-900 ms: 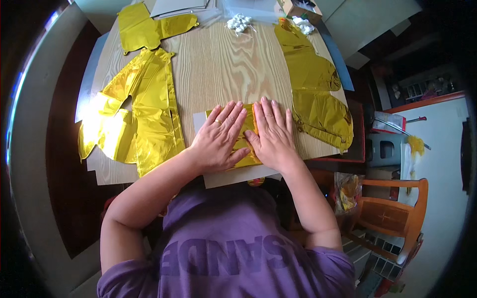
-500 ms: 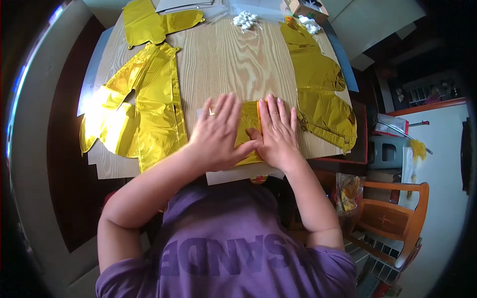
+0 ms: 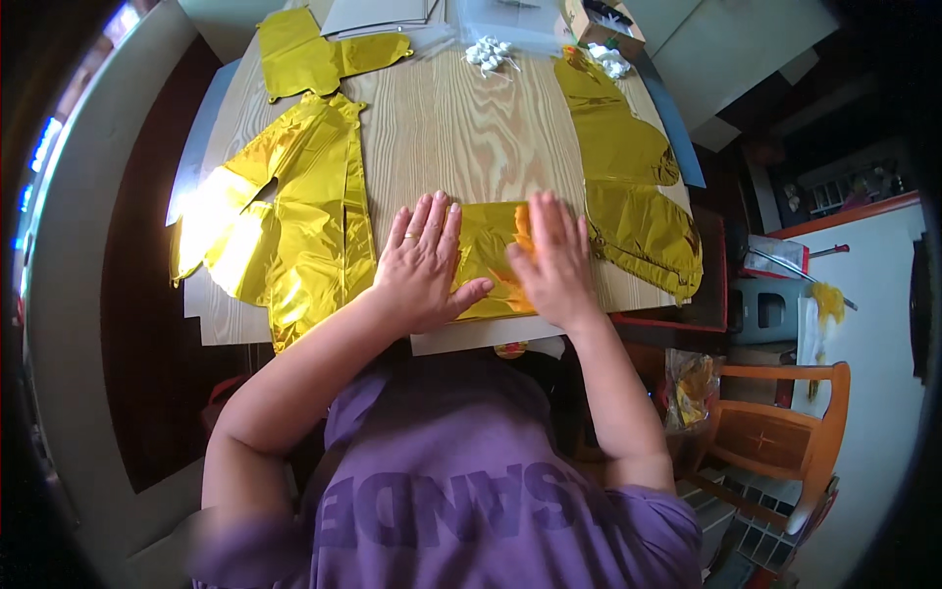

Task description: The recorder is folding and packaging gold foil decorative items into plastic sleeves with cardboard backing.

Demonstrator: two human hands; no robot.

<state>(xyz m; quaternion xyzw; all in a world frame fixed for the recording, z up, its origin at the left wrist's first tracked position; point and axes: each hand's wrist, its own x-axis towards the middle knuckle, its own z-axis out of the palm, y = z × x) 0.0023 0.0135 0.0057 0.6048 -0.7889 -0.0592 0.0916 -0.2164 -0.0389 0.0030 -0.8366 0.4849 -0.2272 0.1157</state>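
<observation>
A folded gold foil piece (image 3: pixel 486 236) lies at the table's near edge, over a pale sheet (image 3: pixel 471 337) that sticks out beneath it. My left hand (image 3: pixel 420 265) rests flat on the foil's left part, fingers together and stretched out, thumb pointing right. At the foil's right end is my right hand (image 3: pixel 557 260), fingers straight and slightly blurred, holding nothing. Orange shows along the foil next to the right thumb; whether it is a reflection or another layer I cannot tell. Parts of the foil are hidden under both hands.
Large flat gold foil pieces lie at the left (image 3: pixel 314 216), far left (image 3: pixel 294 59) and right (image 3: pixel 628 147) of the wooden table (image 3: pixel 471 128). White bundles with strings (image 3: pixel 488 56) and a cardboard box (image 3: pixel 603 25) sit at the back. A wooden chair (image 3: pixel 775 422) stands right.
My left hand has moved slightly left and come down flat on the foil. The right hand has shifted a little, uncovering orange on the foil. The view has shifted slightly.
</observation>
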